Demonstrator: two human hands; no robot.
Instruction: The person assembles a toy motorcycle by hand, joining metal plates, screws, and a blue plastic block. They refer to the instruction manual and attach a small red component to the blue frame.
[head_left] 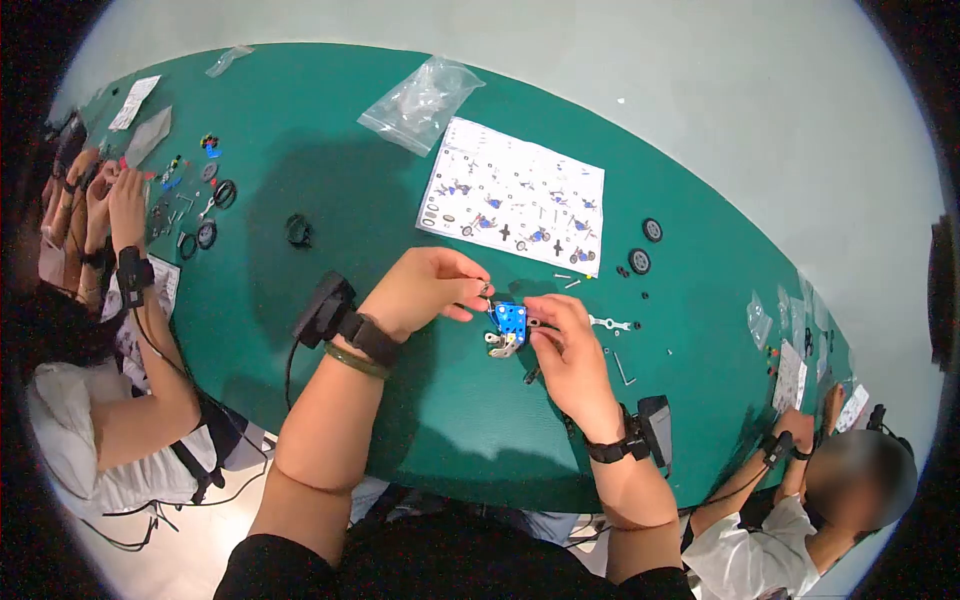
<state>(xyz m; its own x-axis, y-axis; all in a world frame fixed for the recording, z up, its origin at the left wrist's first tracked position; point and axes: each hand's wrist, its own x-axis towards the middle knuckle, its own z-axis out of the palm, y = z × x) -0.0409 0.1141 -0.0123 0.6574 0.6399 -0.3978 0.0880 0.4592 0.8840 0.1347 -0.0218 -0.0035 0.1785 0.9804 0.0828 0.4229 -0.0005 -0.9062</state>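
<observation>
Above the green table, my right hand grips a small toy model with a blue body between thumb and fingers. Grey and silver parts hang from the model's lower side. Just left of it, my left hand is closed in a pinch at the model's upper left. A tiny dark piece shows at those fingertips; its kind is too small to tell. Near my right hand lie a silver wrench-like link and an L-shaped hex key.
A printed instruction sheet and a clear plastic bag lie beyond my hands. Two black wheels and small screws sit to the right. A black ring-shaped item is left. People work at both sides with loose parts.
</observation>
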